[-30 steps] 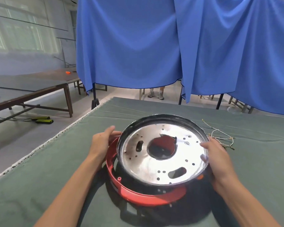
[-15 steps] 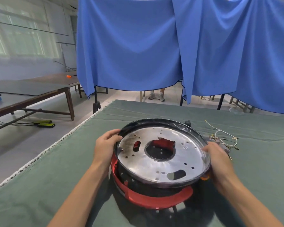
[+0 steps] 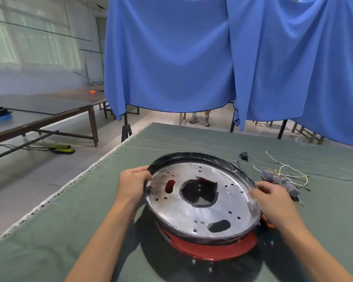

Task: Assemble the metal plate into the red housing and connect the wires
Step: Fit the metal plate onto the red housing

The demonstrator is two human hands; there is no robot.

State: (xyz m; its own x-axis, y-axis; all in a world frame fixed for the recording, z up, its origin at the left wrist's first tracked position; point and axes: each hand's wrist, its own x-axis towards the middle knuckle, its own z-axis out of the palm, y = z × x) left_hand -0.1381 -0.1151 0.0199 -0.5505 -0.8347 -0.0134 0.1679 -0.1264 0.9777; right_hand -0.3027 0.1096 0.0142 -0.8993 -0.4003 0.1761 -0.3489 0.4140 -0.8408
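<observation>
A round shiny metal plate (image 3: 202, 208) with a black rim, a large centre hole and several small holes rests tilted on top of the red housing (image 3: 214, 249), whose near edge shows below it. My left hand (image 3: 134, 185) grips the plate's left rim. My right hand (image 3: 275, 202) holds the right rim, fingers curled over the edge. Red shows through the plate's holes. A bundle of white wires with grey connectors (image 3: 281, 178) lies on the cloth just right of the plate.
The work lies on a table covered with green cloth (image 3: 90, 210), its left edge running diagonally. A small black part (image 3: 244, 155) sits behind the plate. Blue curtains (image 3: 212, 58) hang behind. Brown tables (image 3: 49, 115) stand to the left. A person's feet (image 3: 200, 119) show under the curtain.
The plate has tipped from facing me toward lying flatter over the red housing. My left hand shifted from the housing's side up onto the plate's rim. The view moved closer.
</observation>
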